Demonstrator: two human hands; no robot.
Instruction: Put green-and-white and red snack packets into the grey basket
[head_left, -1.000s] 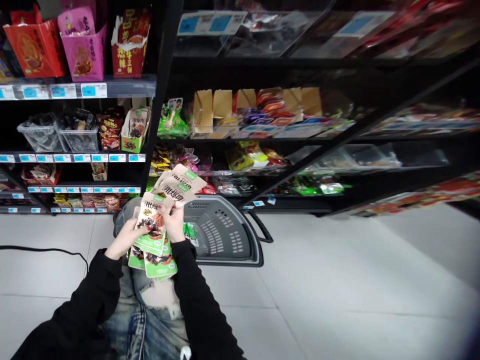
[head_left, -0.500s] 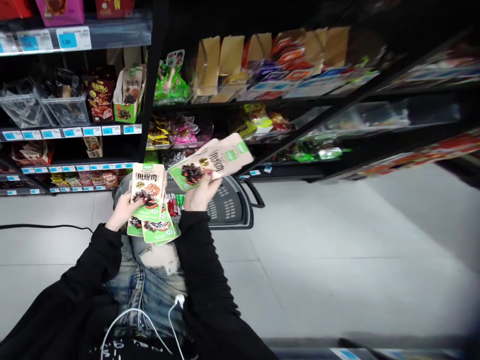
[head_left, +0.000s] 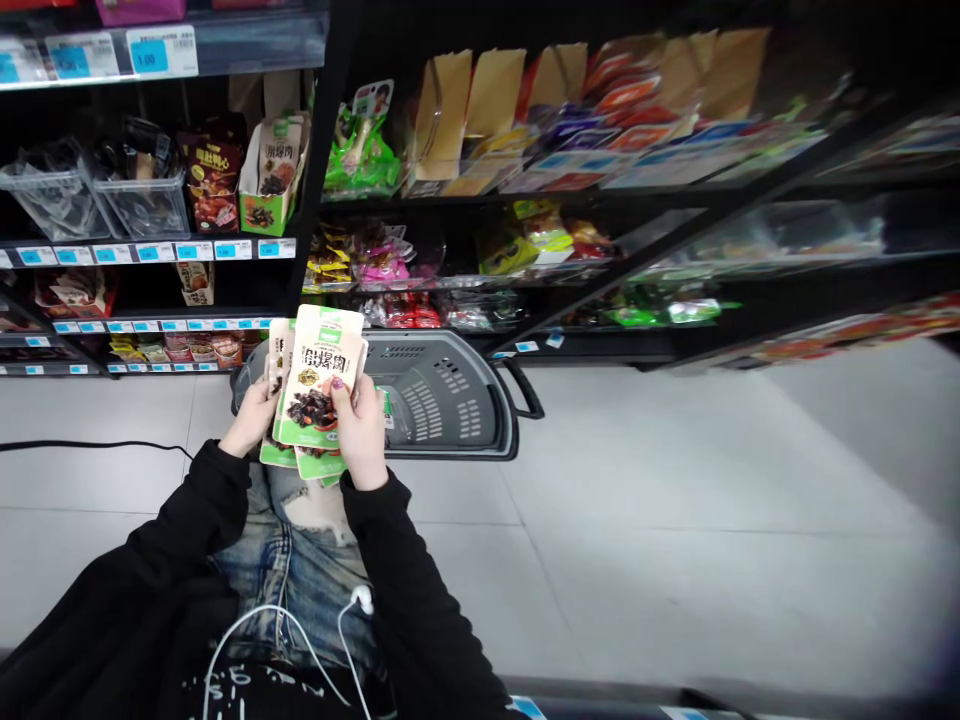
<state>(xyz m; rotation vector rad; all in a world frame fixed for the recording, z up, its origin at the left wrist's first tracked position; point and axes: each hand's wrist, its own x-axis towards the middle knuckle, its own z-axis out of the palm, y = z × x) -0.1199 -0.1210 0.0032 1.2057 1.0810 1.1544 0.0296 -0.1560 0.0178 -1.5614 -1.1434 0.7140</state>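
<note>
Both my hands hold one stack of beige and green snack packets [head_left: 315, 395] above my knee. My left hand [head_left: 251, 420] grips the stack's left edge, fingers curled round it. On the right edge, my right hand [head_left: 362, 432] closes with the thumb pressed on the top packet's front. Just beyond the packets a grey shopping basket [head_left: 457, 405] sits on the floor. Its black handle points right.
Dark shelves full of snack bags run along the back and right, with blue price tags [head_left: 150, 55]. A matching green display box [head_left: 270, 180] stands on the left shelf. A black cable [head_left: 90, 445] crosses the grey tiled floor at left. White earphone wire [head_left: 285, 620] lies on my lap.
My right hand had lifted several packets out to the right; it has brought them back onto the stack in my left hand, and the camera has shifted slightly.
</note>
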